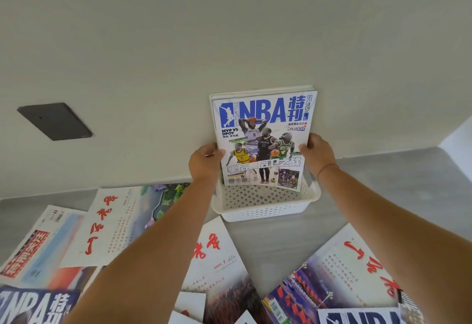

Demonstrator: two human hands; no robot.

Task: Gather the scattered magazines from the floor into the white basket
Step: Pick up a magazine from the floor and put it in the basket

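Magazines (219,267); left hand (204,161), right hand (318,153) hold NBA issue (263,124) in basket (263,211).

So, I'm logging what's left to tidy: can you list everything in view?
NBA magazine: one, blue and white, upright, lower edge inside the basket.
magazines behind it: at least one, white edges, against the wall.
white basket: one, perforated, on the floor by the wall.
floor magazines: at least six, mostly white with red script, two NBA ones, scattered and overlapping before the basket.
wall plate: one, dark grey, wall, left.
left hand: grips the NBA magazine's left edge.
right hand: grips its right edge.
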